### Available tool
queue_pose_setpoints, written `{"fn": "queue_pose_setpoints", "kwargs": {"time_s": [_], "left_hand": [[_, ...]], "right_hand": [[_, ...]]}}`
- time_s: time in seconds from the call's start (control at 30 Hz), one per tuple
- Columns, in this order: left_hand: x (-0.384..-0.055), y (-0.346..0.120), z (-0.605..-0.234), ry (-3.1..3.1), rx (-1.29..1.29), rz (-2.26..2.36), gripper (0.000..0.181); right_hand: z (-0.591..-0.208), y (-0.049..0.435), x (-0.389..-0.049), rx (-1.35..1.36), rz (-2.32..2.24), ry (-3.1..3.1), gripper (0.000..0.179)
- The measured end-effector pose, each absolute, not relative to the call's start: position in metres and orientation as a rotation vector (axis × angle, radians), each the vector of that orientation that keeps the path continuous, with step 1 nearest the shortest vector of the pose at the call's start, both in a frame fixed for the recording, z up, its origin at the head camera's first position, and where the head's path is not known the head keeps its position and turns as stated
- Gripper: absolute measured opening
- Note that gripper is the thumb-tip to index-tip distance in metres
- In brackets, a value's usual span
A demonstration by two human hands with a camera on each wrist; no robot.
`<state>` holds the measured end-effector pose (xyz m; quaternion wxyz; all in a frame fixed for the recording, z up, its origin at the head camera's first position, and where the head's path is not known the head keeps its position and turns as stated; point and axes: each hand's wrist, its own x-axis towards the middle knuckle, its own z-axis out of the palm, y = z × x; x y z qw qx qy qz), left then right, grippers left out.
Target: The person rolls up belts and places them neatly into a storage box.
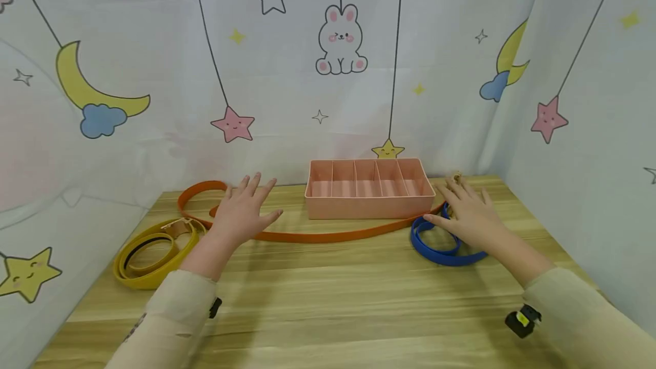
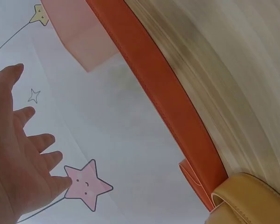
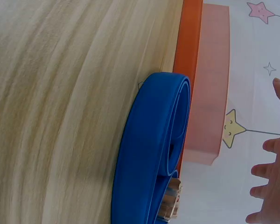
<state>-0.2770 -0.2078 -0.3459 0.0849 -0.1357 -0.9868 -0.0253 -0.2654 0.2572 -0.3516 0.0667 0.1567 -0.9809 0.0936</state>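
My left hand (image 1: 241, 212) is held above the table with its fingers spread, over the left part of an orange belt (image 1: 318, 237). My right hand (image 1: 470, 215) is likewise spread, above a coiled blue belt (image 1: 435, 256); nothing is in its grasp. At the left lies a yellow belt (image 1: 148, 282), loosely coiled, its gold-coloured buckle showing. The orange belt stretches across the table and curls into a loop at its left end. Both wrist views show the hands (image 2: 23, 154) (image 3: 275, 172) apart from the belts, with straight fingers.
A pink box (image 1: 369, 208) with several compartments stands at the back of the wooden table (image 1: 328, 306), just behind the orange belt. White printed cloth (image 1: 287, 73) hangs behind the table and along both sides. Small black devices (image 1: 523, 321) are worn at the wrists.
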Motion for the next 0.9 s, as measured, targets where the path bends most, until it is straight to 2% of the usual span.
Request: {"fn": "queue_pose_setpoints", "kwargs": {"time_s": [0.23, 0.57, 0.9], "left_hand": [[-0.281, -0.185, -0.348, -2.882, -0.439, -0.14, 0.075], [-0.275, -0.14, -0.346, -2.807, -0.602, -0.357, 0.06], [-0.258, -0.096, -0.357, -2.785, -0.832, -0.094, 0.052]], "right_hand": [[-0.356, 0.261, -0.264, 0.49, 0.251, -2.919, 0.089], [-0.368, 0.261, -0.26, 0.555, 0.207, -2.897, 0.075], [-0.389, 0.251, -0.26, 0.653, 0.1, -2.936, 0.057]]}}
